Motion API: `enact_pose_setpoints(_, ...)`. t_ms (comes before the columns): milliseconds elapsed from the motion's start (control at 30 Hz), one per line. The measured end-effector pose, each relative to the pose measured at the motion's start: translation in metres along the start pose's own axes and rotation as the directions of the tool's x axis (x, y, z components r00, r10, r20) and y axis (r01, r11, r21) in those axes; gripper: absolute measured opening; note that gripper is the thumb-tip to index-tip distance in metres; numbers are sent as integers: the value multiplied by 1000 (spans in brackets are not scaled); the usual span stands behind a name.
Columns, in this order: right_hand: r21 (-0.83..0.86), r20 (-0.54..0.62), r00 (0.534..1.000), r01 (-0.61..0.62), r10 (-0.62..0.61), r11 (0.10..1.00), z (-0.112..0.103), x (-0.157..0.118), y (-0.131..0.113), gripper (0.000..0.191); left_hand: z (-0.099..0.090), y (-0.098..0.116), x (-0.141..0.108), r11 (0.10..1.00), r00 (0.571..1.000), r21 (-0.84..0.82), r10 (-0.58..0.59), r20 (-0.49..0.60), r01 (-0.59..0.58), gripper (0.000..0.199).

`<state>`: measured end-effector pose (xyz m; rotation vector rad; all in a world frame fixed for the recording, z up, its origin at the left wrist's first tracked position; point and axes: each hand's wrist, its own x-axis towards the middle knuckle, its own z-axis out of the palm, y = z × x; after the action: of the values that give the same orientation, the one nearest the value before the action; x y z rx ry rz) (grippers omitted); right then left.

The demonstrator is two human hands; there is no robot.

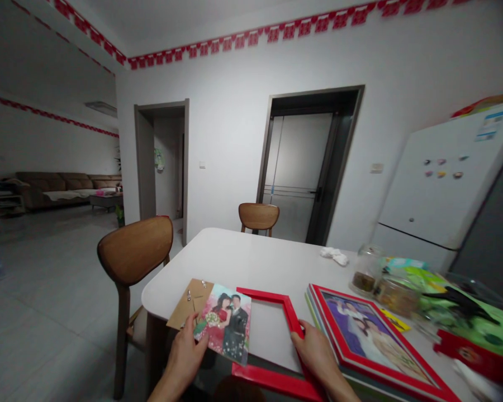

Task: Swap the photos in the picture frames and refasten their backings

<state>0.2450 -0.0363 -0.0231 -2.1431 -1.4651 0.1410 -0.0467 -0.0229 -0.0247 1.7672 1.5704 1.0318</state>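
Note:
My left hand [187,347] pinches the lower left edge of a picture [225,322] of a couple, one figure in a red dress and one in a dark suit. Partly under that picture lies a brown backing board [191,300] with small metal clips on it. Fingers wrapped round its right side, my right hand [314,347] grips an empty red picture frame [291,312], which overhangs the table's near edge. The picture overlaps the frame's left side. To the right, a framed photo [364,329] with a red border rests on a stack of other frames.
Glass jars [365,271], a crumpled white tissue [334,255] and green bags [492,326] crowd the right of the white table [243,254]. One wooden chair [136,251] stands at the left, another chair [259,216] behind. A white fridge [440,184] is at the right.

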Motion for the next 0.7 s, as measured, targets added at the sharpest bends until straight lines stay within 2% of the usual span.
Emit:
enact_pose_setpoints(100, -85, 41, 999, 38, -35, 996, 1, -1, 1, 38, -6, -1, -5, 989, 998, 147, 12, 63, -21, 50)
enact_pose_setpoints(167, -112, 54, 998, 47, -41, 993, 1, -2, 0, 39, -8, 0, -10, 969, 998, 241, 41, 55, -53, 48)
enact_pose_setpoints(233, -131, 52, 998, 48, -42, 990, 2, -2, -1, 39, -7, 5, -16, 944, 992, 305, 114, 60, -127, 50)
enact_pose_setpoints(267, -142, 44, 998, 49, -43, 989, 2, -3, -1, 39, -4, 9, -18, 927, 980, 322, 173, 96, -195, 55)
enact_pose_setpoints(367, -167, 17, 998, 56, -54, 984, 7, -3, -2, 40, 12, 19, -19, 830, 892, 349, 345, 292, -435, 66)
enact_pose_setpoints(433, -161, 8, 998, 65, -65, 985, 10, -3, -1, 40, 26, 23, -16, 758, 840, 388, 383, 385, -524, 63)
enact_pose_setpoints(467, -150, 8, 998, 66, -65, 987, 11, -3, -1, 40, 32, 22, -13, 735, 831, 411, 386, 401, -540, 59)
enact_pose_setpoints(567, -88, -7, 998, 59, -60, 994, 9, -3, -3, 40, 40, 16, -4, 718, 825, 414, 439, 355, -560, 51)
enact_pose_setpoints(633, -10, -77, 993, 84, -85, 996, 3, -6, -11, 39, 35, 13, 4, 747, 819, 337, 520, 242, -573, 49)
enact_pose_setpoints(700, 142, -171, 978, 143, -118, 979, -3, -11, -24, 37, 25, 15, 12, 813, 832, 177, 551, 71, -554, 45)
